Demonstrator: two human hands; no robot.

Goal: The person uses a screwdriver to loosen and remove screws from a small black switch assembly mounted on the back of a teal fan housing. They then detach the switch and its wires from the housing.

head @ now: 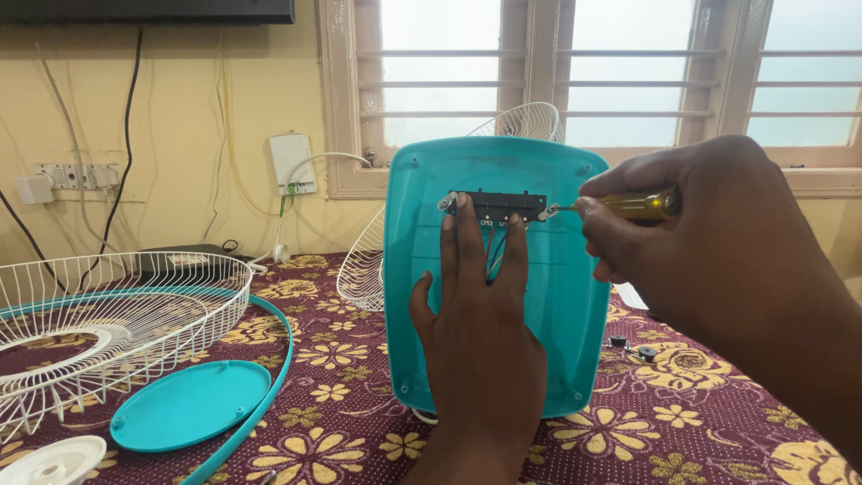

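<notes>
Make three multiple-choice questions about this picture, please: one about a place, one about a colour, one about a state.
1. Where does the round teal cover lie?
A. on the cloth, beside the white wire grille
B. on the window sill
C. under the right hand

2. What colour is the screwdriver handle?
A. red
B. yellow
C. black

3. How is the teal panel standing?
A. flat on the table
B. upright, steadied by the left hand
C. hanging from the wall

Answers:
1 A, it rests on the flowered cloth by the white wire grille.
2 B, amber yellow shows in the right hand.
3 B, the left hand lies flat against it.
</notes>
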